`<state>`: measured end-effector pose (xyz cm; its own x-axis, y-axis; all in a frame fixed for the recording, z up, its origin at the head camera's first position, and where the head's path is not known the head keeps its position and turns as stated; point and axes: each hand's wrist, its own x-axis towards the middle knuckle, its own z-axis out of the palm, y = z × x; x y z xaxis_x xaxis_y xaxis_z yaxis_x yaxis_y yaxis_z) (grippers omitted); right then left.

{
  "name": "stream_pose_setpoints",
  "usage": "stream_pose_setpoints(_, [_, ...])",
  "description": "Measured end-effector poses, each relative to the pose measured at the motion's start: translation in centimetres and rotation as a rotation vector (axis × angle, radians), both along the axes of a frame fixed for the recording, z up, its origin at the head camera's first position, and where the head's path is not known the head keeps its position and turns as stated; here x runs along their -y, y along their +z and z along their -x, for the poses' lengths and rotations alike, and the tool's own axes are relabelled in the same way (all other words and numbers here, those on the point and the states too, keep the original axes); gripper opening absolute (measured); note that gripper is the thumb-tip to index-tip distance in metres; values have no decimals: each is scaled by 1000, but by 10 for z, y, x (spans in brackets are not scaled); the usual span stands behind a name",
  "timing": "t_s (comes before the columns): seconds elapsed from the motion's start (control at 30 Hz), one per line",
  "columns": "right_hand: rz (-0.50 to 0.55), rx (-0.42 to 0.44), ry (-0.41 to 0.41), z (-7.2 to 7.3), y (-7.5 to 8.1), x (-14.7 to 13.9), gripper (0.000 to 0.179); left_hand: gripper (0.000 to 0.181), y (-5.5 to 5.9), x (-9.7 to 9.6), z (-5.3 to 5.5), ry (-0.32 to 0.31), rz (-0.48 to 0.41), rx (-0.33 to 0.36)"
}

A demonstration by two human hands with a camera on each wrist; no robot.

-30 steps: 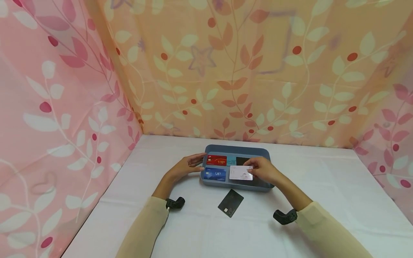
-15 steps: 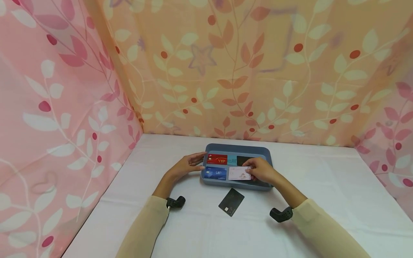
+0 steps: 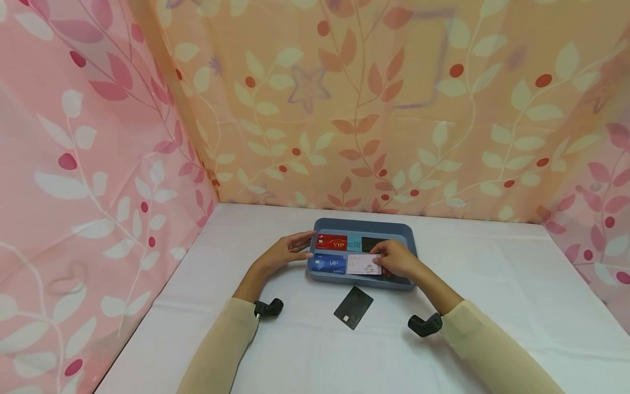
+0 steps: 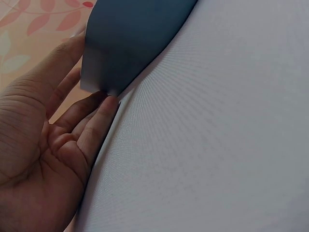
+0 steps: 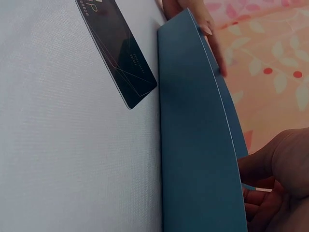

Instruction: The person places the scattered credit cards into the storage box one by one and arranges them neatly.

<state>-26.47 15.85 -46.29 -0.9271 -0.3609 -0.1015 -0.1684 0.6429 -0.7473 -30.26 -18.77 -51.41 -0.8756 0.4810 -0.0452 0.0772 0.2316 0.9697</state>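
Note:
A blue-grey tray [image 3: 364, 225] stands on the table with several cards in it. My right hand [image 3: 400, 259] pinches the right end of a whitish-pink card [image 3: 361, 264] low over the tray's front right part. To the left of that card lies a blue VIP card [image 3: 328, 264], with a red VIP card [image 3: 331, 242] behind it. A teal card [image 3: 354, 243] and a dark card [image 3: 371, 244] fill the back row. My left hand [image 3: 280, 254] touches the tray's left end, thumb and fingers spread along its wall. In the right wrist view, the tray's wall [image 5: 193, 125] hides the pinched card.
In front of the tray, a black card [image 3: 353, 307] lies slanted on the white tablecloth [image 3: 305, 350]. Patterned curtains [image 3: 344, 109] close off the back and sides. Each wrist carries a black camera, such as the right wrist camera [image 3: 424, 325].
My right hand has moved slightly left with the whitish-pink card, bringing it up beside the blue card. My left hand has stayed at the tray's left end.

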Motion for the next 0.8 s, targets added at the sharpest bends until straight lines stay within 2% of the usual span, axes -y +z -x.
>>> stream_pose_setpoints(0.8, [-48, -5, -58, -4, 0, 9, 23, 71, 0, 1, 0, -11, -11, -3])
